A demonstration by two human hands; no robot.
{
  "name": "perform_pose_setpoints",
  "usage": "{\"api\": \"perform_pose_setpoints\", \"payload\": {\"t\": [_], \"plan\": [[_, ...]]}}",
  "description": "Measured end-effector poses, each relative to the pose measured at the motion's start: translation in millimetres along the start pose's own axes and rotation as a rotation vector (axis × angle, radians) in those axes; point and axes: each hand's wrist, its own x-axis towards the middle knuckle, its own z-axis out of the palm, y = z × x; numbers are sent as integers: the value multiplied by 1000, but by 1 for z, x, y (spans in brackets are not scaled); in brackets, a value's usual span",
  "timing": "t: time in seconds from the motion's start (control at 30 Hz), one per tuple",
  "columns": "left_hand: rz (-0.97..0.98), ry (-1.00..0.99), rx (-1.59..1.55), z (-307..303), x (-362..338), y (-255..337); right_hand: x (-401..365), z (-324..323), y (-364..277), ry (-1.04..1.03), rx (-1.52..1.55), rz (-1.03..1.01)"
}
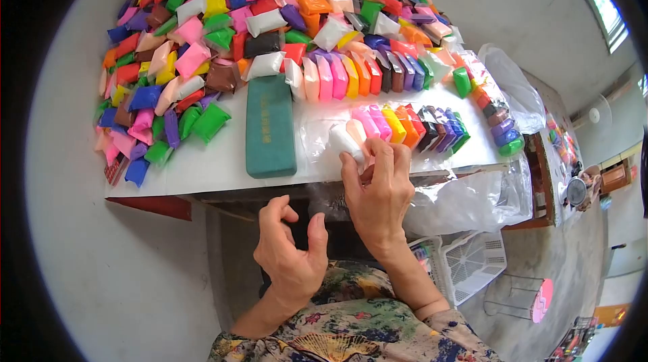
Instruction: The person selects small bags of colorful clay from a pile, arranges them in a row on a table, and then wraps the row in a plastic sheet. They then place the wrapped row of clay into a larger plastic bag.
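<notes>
My right hand (379, 190) is closed at the left end of the front row of small clay-like packets, its thumb and fingers on a white packet (343, 140). Against that leans a peach packet (356, 131), partly behind the fingers. Pink, yellow (393, 125), orange, black and other coloured packets stand upright in line to the right. My left hand (291, 254) hangs in front of the table edge, fingers curled but apart, holding nothing. Left of the front row lies a teal box (270, 127) with gold lettering. A second row of upright packets (339, 78) stands behind.
A large heap of coloured packets (196, 31) covers the back and left of the white tabletop. Clear plastic bags (472, 196) hang over the right front edge. Below are a white plastic basket (474, 262) and a pink-topped stool (541, 300).
</notes>
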Motion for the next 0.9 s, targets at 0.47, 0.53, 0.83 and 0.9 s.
{"api": "perform_pose_setpoints", "payload": {"t": [0.47,0.53,0.83,0.9], "plan": [[-322,-363,-231,18,13,-5,4,1,-6,-76,-66,50],[-328,-362,-214,20,11,-4,3,1,-6,-83,-24,72],[-288,-354,-343,21,2,-11,15,23,-5,-9,-56,85],[-326,-365,-402,19,3,-12,11,15,-8,-32,-46,65]]}}
